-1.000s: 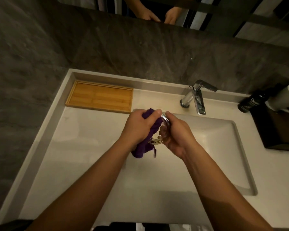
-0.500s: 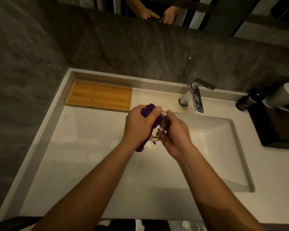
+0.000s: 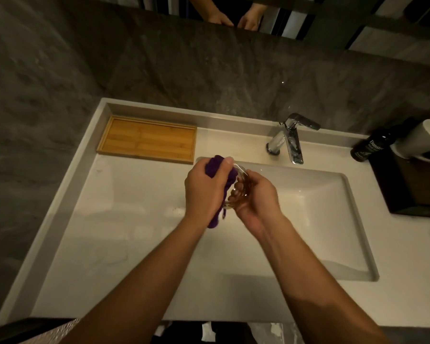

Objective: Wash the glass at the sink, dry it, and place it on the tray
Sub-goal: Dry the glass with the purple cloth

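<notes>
The glass [image 3: 238, 187] lies tilted over the sink [image 3: 308, 219], the right hand [image 3: 256, 199] with its grip closed around it. The left hand [image 3: 206, 189] clamps a purple cloth [image 3: 214, 167] against it, seemingly pushed inside the rim. The wooden tray [image 3: 147, 139] sits apart on the counter [image 3: 90, 232], left of the faucet [image 3: 289, 137].

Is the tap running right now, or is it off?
Off, as far as shows: no stream falls from the faucet spout, and the sink basin below looks still. Handle position alone cannot confirm it.
</notes>
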Demonstrator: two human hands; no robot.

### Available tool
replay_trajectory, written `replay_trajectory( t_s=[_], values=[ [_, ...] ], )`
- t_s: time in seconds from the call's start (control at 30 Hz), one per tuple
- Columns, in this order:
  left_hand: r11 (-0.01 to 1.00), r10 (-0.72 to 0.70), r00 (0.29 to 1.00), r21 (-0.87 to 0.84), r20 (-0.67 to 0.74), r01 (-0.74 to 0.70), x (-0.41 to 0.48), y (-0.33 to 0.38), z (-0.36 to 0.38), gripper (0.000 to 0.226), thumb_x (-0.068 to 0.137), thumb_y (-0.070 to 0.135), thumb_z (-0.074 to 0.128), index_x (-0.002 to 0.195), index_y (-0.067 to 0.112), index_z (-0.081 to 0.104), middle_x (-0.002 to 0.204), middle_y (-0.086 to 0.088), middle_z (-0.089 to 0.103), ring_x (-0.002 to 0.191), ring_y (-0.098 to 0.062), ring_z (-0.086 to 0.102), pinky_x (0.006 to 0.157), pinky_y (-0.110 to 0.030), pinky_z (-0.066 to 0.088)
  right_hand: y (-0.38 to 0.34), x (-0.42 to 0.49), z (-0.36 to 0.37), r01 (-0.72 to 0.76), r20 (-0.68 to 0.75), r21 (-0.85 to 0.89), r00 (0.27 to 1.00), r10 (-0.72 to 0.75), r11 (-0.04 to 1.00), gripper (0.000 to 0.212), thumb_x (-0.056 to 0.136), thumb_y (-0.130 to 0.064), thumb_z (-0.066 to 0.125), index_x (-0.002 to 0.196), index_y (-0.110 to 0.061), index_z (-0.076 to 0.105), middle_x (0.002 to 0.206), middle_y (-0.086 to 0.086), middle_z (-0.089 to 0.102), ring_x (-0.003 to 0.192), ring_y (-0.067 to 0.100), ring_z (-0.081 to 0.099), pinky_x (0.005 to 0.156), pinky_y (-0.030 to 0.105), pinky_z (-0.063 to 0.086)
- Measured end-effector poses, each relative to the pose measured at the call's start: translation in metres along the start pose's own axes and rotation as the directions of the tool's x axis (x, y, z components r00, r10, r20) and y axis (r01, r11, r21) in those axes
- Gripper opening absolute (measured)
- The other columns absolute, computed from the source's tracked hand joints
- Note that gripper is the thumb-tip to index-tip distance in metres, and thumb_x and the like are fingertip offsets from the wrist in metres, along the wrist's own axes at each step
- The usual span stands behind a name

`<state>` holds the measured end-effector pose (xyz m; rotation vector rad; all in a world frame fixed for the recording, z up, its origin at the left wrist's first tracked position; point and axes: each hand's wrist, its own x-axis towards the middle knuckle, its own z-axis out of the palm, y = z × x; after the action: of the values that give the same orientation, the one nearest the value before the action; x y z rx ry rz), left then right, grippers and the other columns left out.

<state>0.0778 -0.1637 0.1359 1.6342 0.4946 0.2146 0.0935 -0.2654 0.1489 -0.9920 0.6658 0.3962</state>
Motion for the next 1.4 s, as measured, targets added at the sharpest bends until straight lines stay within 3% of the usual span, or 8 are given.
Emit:
replay_trajectory(
  t_s=[0.13,0.37,0.47,0.6,0.87,1.07,1.3,1.4],
  values=[
    [0.983,-0.078,0.978,-0.177,-0.195,0.043,-0.022,0.001,0.012,0.037,0.096,0.043,0.065,0.121,0.016,0.065,0.106,0.004,0.073,0.096,-0.011,0.069,0.071,-0.010,0.056,0.029,-0.001,-0.001,0.044,0.019,0.237,0.999,-0.050,0.971,0.022,0.105,-0.021,0.051,0.098,-0.004,0.063,0.084,0.015,0.061,0.079,0.025,0.057,0.083,0.033,0.050],
    [0.977,0.027,0.945,0.191,0.325,-0.094,0.023,0.007,-0.023,0.033,0.093,0.049,0.067,0.107,0.019,0.068,0.092,0.003,0.072,0.082,-0.012,0.069,0.070,-0.026,0.057,-0.019,0.000,-0.010,-0.002,0.142,-0.236,0.989,0.037,0.972,0.030,0.108,-0.021,0.045,0.091,-0.010,0.068,0.062,0.002,0.061,0.052,0.013,0.053,0.057,0.029,0.045],
    [1.000,0.020,1.000,0.017,0.016,-0.020,0.002,0.002,-0.006,0.030,0.092,0.049,0.068,0.103,0.021,0.070,0.091,0.007,0.074,0.083,-0.008,0.070,0.069,-0.021,0.054,-0.003,-0.001,0.002,0.039,0.070,-0.083,0.997,-0.033,0.996,0.029,0.107,-0.019,0.048,0.095,-0.002,0.069,0.069,0.009,0.063,0.052,0.013,0.057,0.054,0.027,0.046],
    [0.972,-0.099,0.964,-0.234,-0.245,0.040,-0.022,-0.001,0.008,0.036,0.095,0.046,0.066,0.119,0.019,0.065,0.106,0.004,0.073,0.096,-0.009,0.070,0.075,-0.018,0.059,0.032,-0.003,0.003,0.056,0.016,0.163,0.998,-0.059,0.985,0.061,0.099,-0.029,0.059,0.142,0.015,0.052,0.117,0.024,0.054,0.104,0.035,0.054,0.098,0.042,0.045],
    [0.979,0.032,0.929,0.174,0.368,-0.103,0.026,0.010,-0.024,0.034,0.092,0.049,0.069,0.107,0.019,0.068,0.091,0.003,0.072,0.080,-0.015,0.070,0.067,-0.028,0.057,-0.019,0.006,-0.013,0.059,0.181,-0.298,0.984,-0.004,0.953,0.039,0.110,-0.030,0.050,0.120,0.001,0.071,0.086,0.013,0.063,0.065,0.018,0.055,0.060,0.033,0.046],
    [0.963,-0.152,0.968,-0.249,-0.200,0.100,-0.018,0.001,0.006,0.040,0.095,0.050,0.064,0.120,0.018,0.063,0.105,0.004,0.072,0.093,-0.010,0.070,0.072,-0.017,0.057,0.015,-0.006,0.004,0.087,0.139,0.096,0.985,-0.099,0.992,0.041,0.111,-0.027,0.048,0.124,0.007,0.066,0.108,0.025,0.072,0.096,0.031,0.070,0.102,0.043,0.057],
    [0.937,0.024,0.941,0.320,0.337,-0.138,0.025,0.008,-0.022,0.040,0.093,0.053,0.065,0.113,0.019,0.063,0.099,0.005,0.067,0.087,-0.010,0.065,0.074,-0.027,0.054,-0.018,-0.007,-0.010,0.092,0.182,-0.283,0.982,-0.041,0.955,0.036,0.112,-0.026,0.045,0.101,-0.008,0.074,0.067,0.002,0.067,0.057,0.013,0.060,0.053,0.023,0.051],
    [0.992,0.044,0.989,0.114,0.143,-0.060,0.014,0.004,-0.013,0.037,0.092,0.051,0.068,0.108,0.018,0.067,0.094,0.006,0.072,0.084,-0.010,0.068,0.070,-0.022,0.053,-0.010,-0.007,0.003,0.103,0.142,-0.165,0.987,-0.080,0.981,0.032,0.111,-0.025,0.048,0.099,-0.006,0.071,0.067,0.002,0.069,0.053,0.010,0.061,0.052,0.023,0.050]
  ],
)
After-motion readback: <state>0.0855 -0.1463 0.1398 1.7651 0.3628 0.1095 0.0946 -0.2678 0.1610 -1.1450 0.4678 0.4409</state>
